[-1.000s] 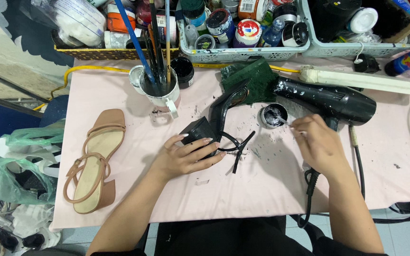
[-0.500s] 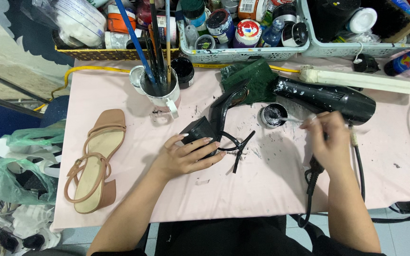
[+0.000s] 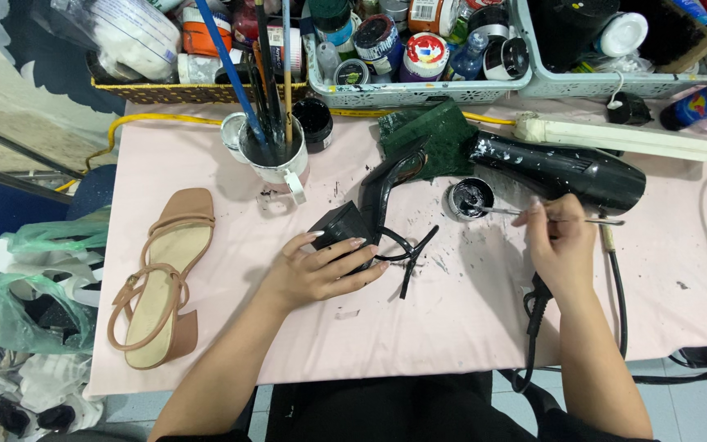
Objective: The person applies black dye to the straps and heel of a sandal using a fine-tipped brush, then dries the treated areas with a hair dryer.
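Right hand (image 3: 562, 245): fingers pinch thin brush (image 3: 517, 213), tip now moved into small paint pot (image 3: 470, 198). Left hand (image 3: 321, 270): fingers grip black sandal (image 3: 370, 213), unmoved.

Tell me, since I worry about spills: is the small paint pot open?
Open: the small paint pot has no lid, and the brush tip dips inside.

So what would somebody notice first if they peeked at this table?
Probably the black heeled sandal in the middle, with the left hand resting on its heel. Next, the right hand dipping a thin brush into a small pot of black paint, and the tan sandal lying at the left.
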